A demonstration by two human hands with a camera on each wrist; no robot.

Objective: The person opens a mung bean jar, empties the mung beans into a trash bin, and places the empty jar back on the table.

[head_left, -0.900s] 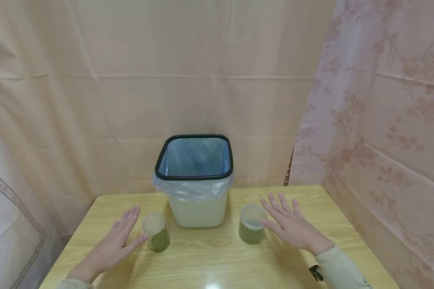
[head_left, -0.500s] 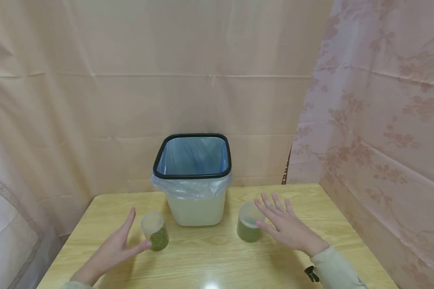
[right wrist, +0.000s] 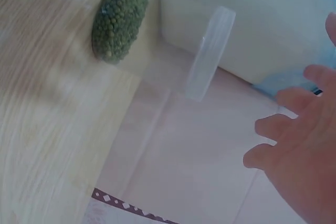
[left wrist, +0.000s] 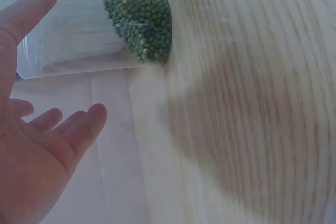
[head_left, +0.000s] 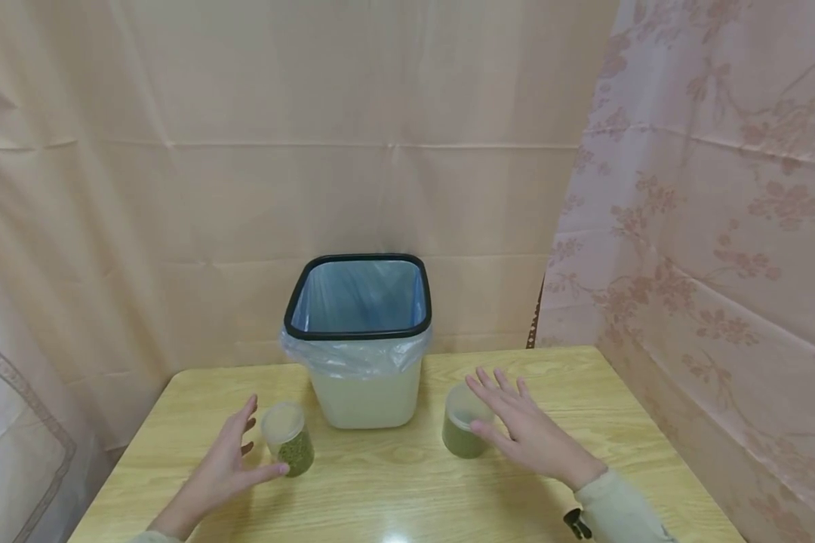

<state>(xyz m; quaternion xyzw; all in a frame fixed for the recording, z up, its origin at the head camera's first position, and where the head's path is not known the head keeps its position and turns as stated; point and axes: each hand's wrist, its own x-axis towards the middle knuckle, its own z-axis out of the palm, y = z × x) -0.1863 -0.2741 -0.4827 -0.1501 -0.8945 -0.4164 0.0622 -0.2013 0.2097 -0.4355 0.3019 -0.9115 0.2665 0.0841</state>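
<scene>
A slim clear plastic jar (head_left: 293, 445), partly filled with small green beans, stands upright on the table's left half. My left hand (head_left: 219, 469) is beside it with fingers and thumb spread apart; in the left wrist view the jar (left wrist: 140, 27) lies beyond the thumb, and no grip shows. Toward the right stands a wider clear jar (head_left: 460, 431) with a pale lid, also holding green beans. Around its right side hovers my right hand (head_left: 533, 436), fingers spread. The right wrist view shows a gap between those fingers and the lid (right wrist: 211, 51).
A whitish bin (head_left: 367, 396) with a black rim and a translucent bag liner stands behind and between the jars. All of it sits on a wood-grain table (head_left: 380, 501). Beige curtains (head_left: 346, 173) hang behind, and a flowered curtain (head_left: 720, 264) hangs on the right.
My left hand has moved slightly right toward the slim jar, its fingers now bending a little. My right hand has shifted left, over the wider jar's edge in view. Both jars stay put.
</scene>
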